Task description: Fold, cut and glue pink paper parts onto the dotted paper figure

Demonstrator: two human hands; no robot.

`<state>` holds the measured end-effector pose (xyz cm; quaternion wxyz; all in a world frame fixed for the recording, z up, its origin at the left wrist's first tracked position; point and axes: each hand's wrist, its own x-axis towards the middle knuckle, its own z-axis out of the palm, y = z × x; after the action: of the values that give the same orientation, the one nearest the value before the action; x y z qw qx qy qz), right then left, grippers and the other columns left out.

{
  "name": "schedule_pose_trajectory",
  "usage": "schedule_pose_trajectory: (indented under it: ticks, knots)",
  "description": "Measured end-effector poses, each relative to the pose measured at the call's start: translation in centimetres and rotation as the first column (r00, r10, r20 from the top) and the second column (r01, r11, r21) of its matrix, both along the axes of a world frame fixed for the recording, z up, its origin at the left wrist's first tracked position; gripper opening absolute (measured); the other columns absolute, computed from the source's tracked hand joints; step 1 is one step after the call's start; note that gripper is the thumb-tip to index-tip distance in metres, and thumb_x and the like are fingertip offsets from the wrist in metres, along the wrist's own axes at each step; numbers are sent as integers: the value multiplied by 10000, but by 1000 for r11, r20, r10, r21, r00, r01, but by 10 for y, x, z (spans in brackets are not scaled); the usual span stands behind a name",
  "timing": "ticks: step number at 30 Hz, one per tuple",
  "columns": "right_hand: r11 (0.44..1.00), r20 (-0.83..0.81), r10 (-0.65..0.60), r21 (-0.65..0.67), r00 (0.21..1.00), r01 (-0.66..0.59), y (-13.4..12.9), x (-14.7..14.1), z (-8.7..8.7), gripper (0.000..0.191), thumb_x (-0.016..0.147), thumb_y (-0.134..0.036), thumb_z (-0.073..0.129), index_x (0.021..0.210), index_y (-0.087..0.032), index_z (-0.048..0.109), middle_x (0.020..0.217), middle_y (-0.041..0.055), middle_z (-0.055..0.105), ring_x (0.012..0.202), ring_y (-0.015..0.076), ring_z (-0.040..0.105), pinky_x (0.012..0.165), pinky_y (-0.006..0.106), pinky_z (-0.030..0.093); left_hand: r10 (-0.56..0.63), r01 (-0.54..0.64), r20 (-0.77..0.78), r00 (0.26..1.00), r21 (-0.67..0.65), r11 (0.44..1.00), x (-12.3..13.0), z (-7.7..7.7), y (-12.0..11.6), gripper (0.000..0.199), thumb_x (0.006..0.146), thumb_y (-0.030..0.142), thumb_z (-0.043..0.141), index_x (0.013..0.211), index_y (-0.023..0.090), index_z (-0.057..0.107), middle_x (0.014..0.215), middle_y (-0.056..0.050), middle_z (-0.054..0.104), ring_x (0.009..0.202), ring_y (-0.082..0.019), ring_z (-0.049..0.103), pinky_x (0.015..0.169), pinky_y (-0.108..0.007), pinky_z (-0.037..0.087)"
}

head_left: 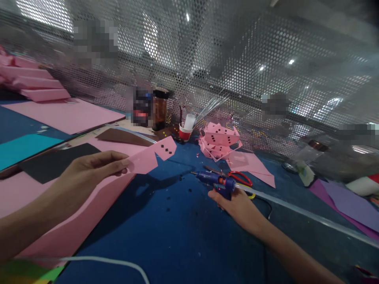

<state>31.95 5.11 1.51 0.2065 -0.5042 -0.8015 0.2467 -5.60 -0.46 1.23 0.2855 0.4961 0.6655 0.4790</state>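
Observation:
In my left hand (97, 167) is a pink paper cutout (148, 158), pinched at its left end and held above the blue table (166, 236). Small black squares mark the cutout's right end, and a notch is cut in its lower edge. My right hand (233, 203) is wrapped round the handle of a blue glue gun (211, 178), whose nozzle points left toward the cutout without touching it. A long clear glue stick (299, 211) extends from the gun's back. Behind the gun lie scissors (241, 177) with red and yellow handles.
Pink pieces with black squares (220, 140) are piled at the back, near a red and white cup (185, 132) and a dark jar (160, 110). Pink sheets (71, 114) lie left, purple sheets (352, 205) right. A perforated metal screen (177, 59) stands behind.

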Motion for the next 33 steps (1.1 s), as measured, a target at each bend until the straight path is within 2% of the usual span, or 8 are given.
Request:
schedule_pose_trajectory:
  ticks: [4, 7, 11, 14, 16, 18, 26, 33]
  knots:
    - [995, -129, -27, 91, 991, 39, -19, -6, 0, 366, 898, -594, 654, 915, -233, 712, 721, 24, 666, 666, 209, 631, 632, 333, 519, -121, 122, 54, 991, -11, 992, 11, 6, -6, 296, 847, 502, 752, 946, 224, 758, 888, 29, 733, 865, -171, 627, 778, -240, 463]
    - [992, -221, 87, 114, 971, -63, -40, -16, 5, 342, 938, -559, 627, 806, -244, 657, 666, -6, 601, 580, 165, 558, 538, 280, 467, -202, 199, 77, 976, 46, 979, 20, 10, -10, 250, 887, 465, 724, 934, 221, 754, 887, 19, 705, 867, -171, 604, 787, -248, 466]
    - [982, -250, 149, 153, 957, -113, -62, -35, 13, 298, 981, -510, 579, 837, -251, 612, 686, -13, 577, 598, 158, 542, 536, 264, 449, -293, 284, 115, 949, 85, 955, 29, 10, -14, 229, 856, 464, 758, 882, 237, 763, 879, 9, 721, 872, -177, 616, 783, -251, 469]
    - [961, -162, 222, 200, 961, -188, -64, -43, 10, 203, 960, -410, 630, 869, -231, 598, 794, -10, 639, 652, 136, 590, 552, 229, 427, -365, 354, 152, 918, 99, 930, 35, 10, -18, 213, 868, 452, 751, 891, 241, 766, 885, 2, 740, 897, -186, 636, 822, -269, 477]
    - [928, -73, 261, 292, 963, -230, -61, -45, 3, 136, 934, -335, 643, 863, -231, 594, 789, -32, 641, 625, 115, 596, 538, 210, 396, -398, 384, 168, 902, 107, 917, 39, 11, -21, 229, 878, 461, 741, 891, 234, 767, 899, -9, 757, 906, -190, 652, 843, -280, 482]
    - [900, 7, 245, 369, 970, -230, -58, -44, -4, 58, 901, -276, 649, 908, -238, 606, 813, -38, 650, 648, 117, 625, 564, 209, 398, -420, 405, 184, 889, 113, 907, 41, 11, -22, 249, 882, 474, 738, 893, 227, 766, 923, -21, 771, 927, -199, 670, 865, -294, 489]
    - [820, 133, 225, 510, 965, -261, -63, -45, -7, 150, 820, -145, 543, 922, -249, 577, 837, -22, 632, 734, 150, 653, 616, 252, 389, -458, 444, 209, 864, 110, 889, 42, 11, -21, 277, 866, 497, 755, 898, 223, 771, 965, -37, 787, 966, -228, 702, 885, -323, 517]
    - [782, 156, 240, 555, 958, -286, -62, -45, -10, 105, 865, -169, 551, 934, -245, 575, 823, -6, 625, 744, 175, 646, 609, 268, 395, -482, 467, 164, 861, 125, 876, 44, 14, -23, 262, 881, 482, 735, 875, 221, 765, 953, -33, 799, 963, -225, 715, 877, -314, 518]
